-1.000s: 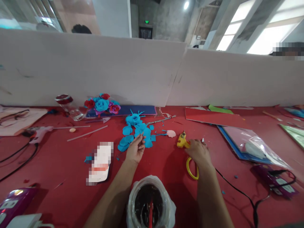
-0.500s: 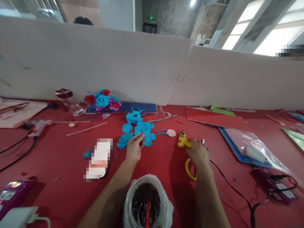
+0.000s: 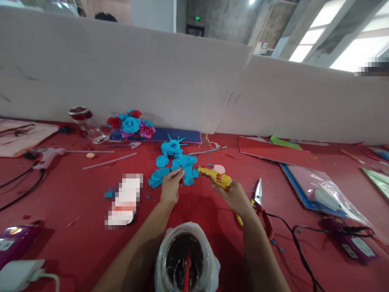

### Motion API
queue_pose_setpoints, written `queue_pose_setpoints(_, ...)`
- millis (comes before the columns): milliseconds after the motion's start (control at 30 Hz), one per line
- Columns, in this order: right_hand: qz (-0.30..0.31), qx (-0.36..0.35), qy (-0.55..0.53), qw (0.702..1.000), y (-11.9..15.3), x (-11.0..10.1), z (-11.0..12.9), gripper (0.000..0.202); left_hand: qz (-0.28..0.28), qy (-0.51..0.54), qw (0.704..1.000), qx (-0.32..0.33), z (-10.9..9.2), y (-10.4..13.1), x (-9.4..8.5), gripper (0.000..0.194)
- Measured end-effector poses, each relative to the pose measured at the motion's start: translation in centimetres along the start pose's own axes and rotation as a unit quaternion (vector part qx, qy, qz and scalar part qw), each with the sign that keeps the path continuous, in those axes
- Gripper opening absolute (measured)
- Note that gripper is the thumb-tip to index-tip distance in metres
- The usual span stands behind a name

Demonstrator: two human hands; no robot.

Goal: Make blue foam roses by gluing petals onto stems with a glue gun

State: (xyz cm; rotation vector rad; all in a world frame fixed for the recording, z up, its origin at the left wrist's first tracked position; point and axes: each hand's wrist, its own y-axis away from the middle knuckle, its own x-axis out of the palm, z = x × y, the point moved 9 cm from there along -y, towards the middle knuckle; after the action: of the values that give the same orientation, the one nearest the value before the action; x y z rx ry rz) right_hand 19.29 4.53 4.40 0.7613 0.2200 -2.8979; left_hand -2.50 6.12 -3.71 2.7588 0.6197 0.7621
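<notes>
My right hand [image 3: 235, 196] is wrapped round the handle of a yellow hot glue gun [image 3: 217, 177]. The gun is raised above the table with its nozzle pointing left, towards several blue crepe-paper petals [image 3: 188, 162]. Just in front of those petals my left hand [image 3: 170, 187] is closed in a pinch. Whatever lies between its fingertips is too small to tell apart from the blue pieces behind. A blue paper flower [image 3: 172, 147] with thin strips sits beyond the petals. Red-handled scissors [image 3: 258, 194] and a yellow ring [image 3: 240, 220] lie partly hidden by my right forearm.
An open jar [image 3: 187, 259] with a red stick inside stands close to me. To the left lie a phone [image 3: 125, 198] and another glue gun [image 3: 47, 157]. Paper flowers [image 3: 131, 125] and a glass bottle [image 3: 89, 125] are further back. A black cable [image 3: 299, 243] crosses the right side.
My right hand has lifted the hot glue gun off the table and brought it left towards the petals, uncovering the scissors. My left hand has stayed pinched in nearly the same place.
</notes>
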Motion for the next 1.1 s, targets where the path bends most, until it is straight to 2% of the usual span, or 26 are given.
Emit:
queue_pose_setpoints(167, -0.021, 0.010, 0.013, 1.000, -0.3, 0.5, -0.3, 0.034, 0.008, -0.012, 1.000, 0.012, 0.0, 0.0, 0.2, 0.044)
queue_pose_setpoints(367, -0.020, -0.009, 0.020, 1.000, -0.7, 0.9, -0.8, 0.031, 0.017, -0.024, 0.999, 0.018, 0.1, 0.2, 0.4, 0.041)
queue_pose_setpoints(633, -0.026, 0.004, 0.042, 0.999, -1.0, 1.0, -1.9, 0.027, 0.019, -0.015, 1.000, 0.005, 0.1, 0.3, 0.7, 0.037)
queue_pose_setpoints(767, -0.031, 0.000, 0.097, 0.995, -0.7, 0.6, -1.1, 0.027, 0.023, 0.005, 0.999, -0.029, 0.4, 0.5, 0.7, 0.030)
queue_pose_setpoints(933, -0.056, -0.023, 0.227, 0.972, -0.2, 0.0, 0.7, 0.025, 0.051, 0.071, 0.989, -0.116, 1.2, 0.8, 1.2, 0.023)
queue_pose_setpoints(1100, -0.093, -0.057, 0.207, 0.972, 0.1, -0.8, 1.9, 0.027, 0.058, 0.110, 0.983, -0.137, 1.3, 0.8, 1.3, 0.017)
